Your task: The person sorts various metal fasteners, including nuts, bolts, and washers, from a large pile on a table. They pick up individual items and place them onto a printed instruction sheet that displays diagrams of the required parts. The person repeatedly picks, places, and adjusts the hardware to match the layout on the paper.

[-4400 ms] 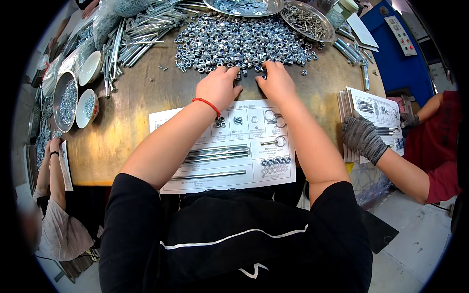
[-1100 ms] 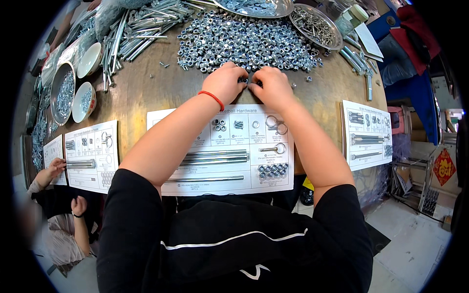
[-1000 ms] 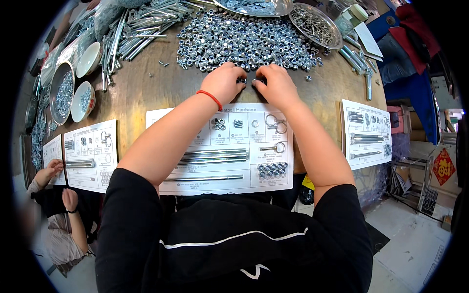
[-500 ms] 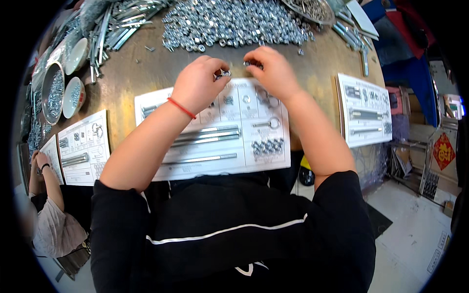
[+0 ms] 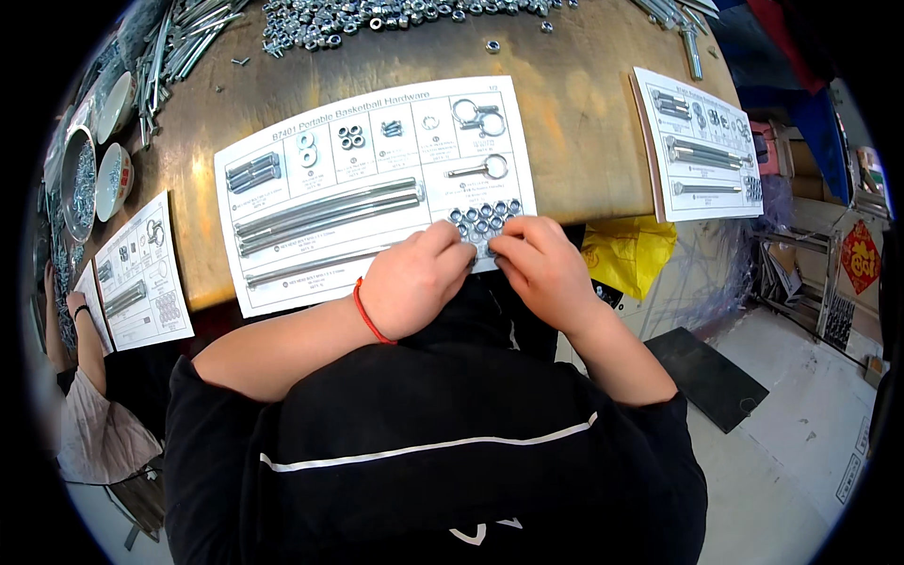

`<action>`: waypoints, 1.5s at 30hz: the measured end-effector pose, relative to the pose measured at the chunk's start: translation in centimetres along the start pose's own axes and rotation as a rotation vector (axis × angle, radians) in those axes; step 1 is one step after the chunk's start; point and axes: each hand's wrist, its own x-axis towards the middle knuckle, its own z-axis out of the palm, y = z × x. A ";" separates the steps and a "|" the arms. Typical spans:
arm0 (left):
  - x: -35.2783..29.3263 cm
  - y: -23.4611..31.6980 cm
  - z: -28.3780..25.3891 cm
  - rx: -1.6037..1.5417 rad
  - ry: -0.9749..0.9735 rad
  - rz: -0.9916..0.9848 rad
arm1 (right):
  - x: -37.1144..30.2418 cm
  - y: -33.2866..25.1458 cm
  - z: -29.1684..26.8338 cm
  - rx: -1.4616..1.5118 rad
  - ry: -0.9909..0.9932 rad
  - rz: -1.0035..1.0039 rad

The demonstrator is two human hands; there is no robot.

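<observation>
A white sheet with pictures of hardware (image 5: 377, 118) lies at the table's front edge. Rows of silver lock nuts (image 5: 483, 218) show at its lower right corner; I cannot tell which are real and which printed. My left hand (image 5: 421, 280), with a red cord on the wrist, is closed just below these rows, its fingertips bent down to the paper. Facing it, my right hand (image 5: 543, 268) is closed in a pinch at the sheet's corner. Nuts showed in both hands half a second ago; now the fingers mostly hide them.
A heap of lock nuts (image 5: 377, 21) lies at the back, with a loose nut (image 5: 492, 46) nearer. Long bolts (image 5: 188, 47) and bowls of small hardware (image 5: 115, 181) are at the left. Another sheet (image 5: 706, 151) lies right. A co-worker's hand (image 5: 77, 303) is far left.
Both hands have come back from near the nut heap to the sheet's lower right corner. The heap and sheet now sit higher in the picture.
</observation>
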 end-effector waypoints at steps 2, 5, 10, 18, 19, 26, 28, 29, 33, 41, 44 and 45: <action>0.1 0.6 0.0 0.008 0.025 -0.048 | -0.2 -0.7 -0.5 -0.031 0.088 0.062; 0.1 1.1 0.6 0.046 0.060 -0.083 | -1.4 -0.8 -0.6 0.001 0.010 0.333; 1.1 1.1 1.4 0.061 0.129 -0.121 | -0.8 -0.7 0.0 0.059 -0.009 0.436; 1.3 0.7 1.2 0.047 0.159 -0.148 | 0.2 0.2 0.8 0.082 0.068 0.379; 1.2 0.7 1.1 0.066 0.146 -0.146 | 0.2 0.2 0.8 0.085 0.076 0.377; 0.1 0.6 -2.2 0.020 0.163 -0.126 | -0.1 -0.3 0.1 0.112 0.112 0.443; -1.4 0.3 -4.8 0.005 0.184 -0.143 | -0.6 -0.2 -0.1 0.067 0.217 0.433; -2.4 -0.2 -6.5 0.026 0.229 -0.183 | -0.8 -0.2 -0.3 0.127 0.221 0.484; -8.4 -7.1 -10.9 0.413 0.480 -0.530 | -1.5 0.3 0.5 -0.074 0.265 0.362; -10.3 -7.9 -12.3 -0.712 0.796 -0.950 | 1.3 -2.1 1.8 0.739 0.359 0.721; -10.4 -9.9 -14.0 -1.132 0.990 -1.066 | 2.5 -3.0 0.8 1.058 0.407 0.773; -11.3 -11.2 -14.6 -1.240 0.978 -1.052 | 2.8 -3.2 0.4 1.036 0.376 0.801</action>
